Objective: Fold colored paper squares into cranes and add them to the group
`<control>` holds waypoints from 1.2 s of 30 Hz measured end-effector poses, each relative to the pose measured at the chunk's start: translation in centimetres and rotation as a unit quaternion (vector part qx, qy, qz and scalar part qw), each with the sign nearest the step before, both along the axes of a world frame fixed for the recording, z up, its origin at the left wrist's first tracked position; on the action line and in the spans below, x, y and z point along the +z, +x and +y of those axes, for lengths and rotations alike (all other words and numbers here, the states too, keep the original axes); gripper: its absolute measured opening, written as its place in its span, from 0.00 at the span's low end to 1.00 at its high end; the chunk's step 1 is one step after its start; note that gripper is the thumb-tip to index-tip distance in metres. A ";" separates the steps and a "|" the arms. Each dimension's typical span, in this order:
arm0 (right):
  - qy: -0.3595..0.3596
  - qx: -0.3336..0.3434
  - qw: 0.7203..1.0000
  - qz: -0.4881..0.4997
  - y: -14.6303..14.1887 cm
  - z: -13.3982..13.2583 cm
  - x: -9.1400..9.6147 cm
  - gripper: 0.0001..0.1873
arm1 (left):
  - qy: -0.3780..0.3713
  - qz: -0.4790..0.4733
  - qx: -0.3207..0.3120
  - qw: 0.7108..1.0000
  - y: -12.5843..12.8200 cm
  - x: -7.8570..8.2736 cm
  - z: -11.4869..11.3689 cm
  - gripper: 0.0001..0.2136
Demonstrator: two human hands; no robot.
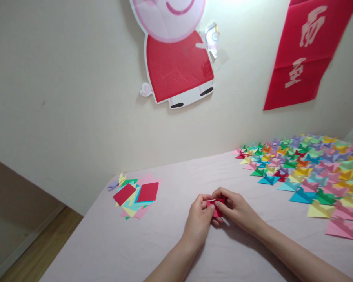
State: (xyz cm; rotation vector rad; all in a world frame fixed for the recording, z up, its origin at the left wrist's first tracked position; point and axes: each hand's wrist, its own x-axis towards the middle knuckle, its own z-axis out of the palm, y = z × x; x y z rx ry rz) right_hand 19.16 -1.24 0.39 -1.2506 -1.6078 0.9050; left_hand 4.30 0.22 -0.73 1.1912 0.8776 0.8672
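Between my two hands is a small piece of folded red paper [218, 212], held just above the pink cloth surface. My left hand [200, 219] grips its left side, with the thumb pressed on the front and fingers behind and below. The fingers of my right hand [234, 205] pinch its upper right side, the thumb lying across the front. Parts of the paper are covered by my fingers, so its exact folded shape cannot be made out.
A loose pile of coloured paper sheets [148, 192] lies to the left, beside a small yellow folded paper [122, 179] and a purple one [113, 185]. Rows of colourful folded paper birds [302, 196] cover the right side. Behind stands a wall [85, 98] with a cartoon cutout [179, 66].
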 end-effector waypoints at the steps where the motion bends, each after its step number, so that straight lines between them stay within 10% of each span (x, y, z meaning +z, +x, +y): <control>1: -0.006 0.002 1.000 0.008 0.0 0.0 0.0 0.09 | 0.010 0.004 0.002 1.000 0.0 -0.2 0.0 0.17; 8: -0.001 0.003 1.000 0.010 0.0 0.2 -0.5 0.08 | 0.133 0.151 0.010 0.979 -0.9 0.4 -0.2 0.08; 13: 0.034 -0.002 0.996 -0.086 -0.4 0.4 -1.0 0.05 | 0.364 0.430 0.066 0.823 -1.9 0.9 -1.9 0.15; 18: 0.031 -0.007 0.988 -0.154 -0.7 0.3 -1.1 0.06 | 0.469 0.527 -0.017 0.708 -2.2 -1.0 -4.4 0.23; 36: 0.022 -0.051 0.992 -0.111 -0.1 0.6 -1.6 0.09 | 0.425 0.544 -0.051 0.722 -2.0 -1.0 -4.3 0.29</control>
